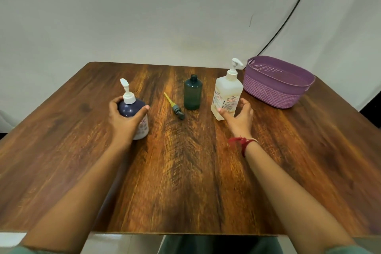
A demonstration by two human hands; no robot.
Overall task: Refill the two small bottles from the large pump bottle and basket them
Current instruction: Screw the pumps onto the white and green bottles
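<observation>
My left hand (123, 118) grips a small dark purple bottle (134, 109) with a white pump, standing on the left of the wooden table (185, 171). A small dark green bottle (192, 94) stands uncapped at the middle, and its pump with a yellow tube (175, 107) lies on the table beside it. The large white pump bottle (225, 94) stands to the right. My right hand (240, 114) is spread open right at that bottle's base, thumb at its front; whether it touches I cannot tell. A purple basket (276, 93) sits empty at the far right.
A black cable (292, 8) runs down the pale wall behind the basket. The table's front edge (185, 234) is close to my body. A red thread band is on my right wrist (243, 142).
</observation>
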